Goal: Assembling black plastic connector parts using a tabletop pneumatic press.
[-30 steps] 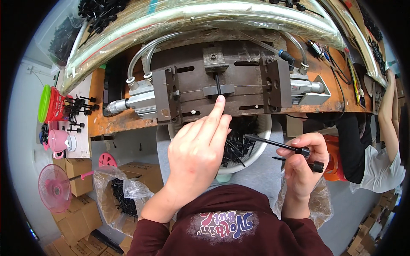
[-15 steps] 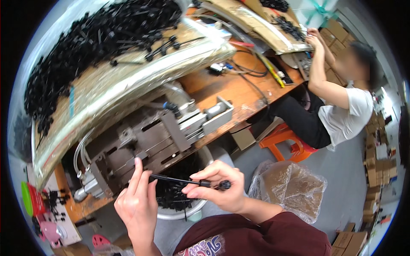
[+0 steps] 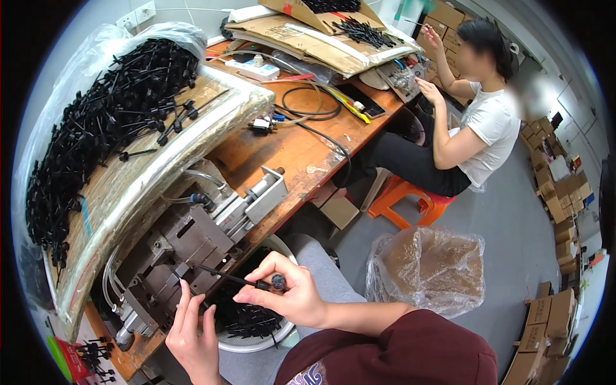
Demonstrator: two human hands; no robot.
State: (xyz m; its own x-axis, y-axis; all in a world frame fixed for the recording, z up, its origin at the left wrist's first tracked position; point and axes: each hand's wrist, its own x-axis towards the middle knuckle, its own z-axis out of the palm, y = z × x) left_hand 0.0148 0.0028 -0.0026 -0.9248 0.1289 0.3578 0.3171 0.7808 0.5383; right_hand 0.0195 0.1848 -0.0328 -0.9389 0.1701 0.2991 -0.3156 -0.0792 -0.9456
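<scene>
My right hand point(image 3: 292, 294) pinches a thin black rod point(image 3: 221, 274) near its knobbed end, with thumb and fingers closed around it. The rod's slim end points left, over the grey metal fixture point(image 3: 202, 242) at the bench edge. Below the fixture, my left hand point(image 3: 192, 337) has its index finger stretched up and its thumb apart, with nothing plainly held. A small dark piece shows by that index fingertip; I cannot tell whether they touch. Under my hands stands a white basket point(image 3: 247, 346) with many black rods point(image 3: 250, 319) in it.
Black knobbed parts point(image 3: 122, 109) are heaped on a plastic-wrapped board point(image 3: 160, 151) at left. Cables point(image 3: 311, 106) lie on the wooden bench point(image 3: 256, 151). A co-worker point(image 3: 478, 122) sits on an orange stool point(image 3: 410, 202) at right. Near it stands a plastic-lined box point(image 3: 427, 269).
The view has shifted, so the bench shows farther right. My right hand has brought the rod's slim end over the fixture, and my left hand sits lower, apart from the rod. The co-worker's hands have separated.
</scene>
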